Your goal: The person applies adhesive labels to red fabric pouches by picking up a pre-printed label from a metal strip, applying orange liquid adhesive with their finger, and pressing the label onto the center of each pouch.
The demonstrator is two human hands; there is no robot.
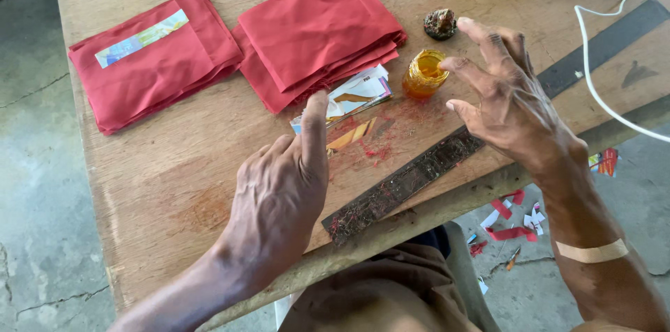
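My left hand [283, 192] hovers over the wooden table [174, 178], index finger stretched toward a few printed paper strips [352, 98] lying by a stack of folded red cloth [317, 32]. It holds nothing. My right hand [509, 105] floats with fingers spread, just right of a small open jar of orange paste [424, 74]. A dark lump [440, 24] sits behind the jar. Nothing is in the right hand either.
A second red cloth stack [153, 56] with a paper strip on top lies at the left. A long dark metal ruler [419, 175] runs diagonally along the table's near edge. A white cable [593, 88] crosses the right side. Red and white scraps [509, 224] litter the concrete floor.
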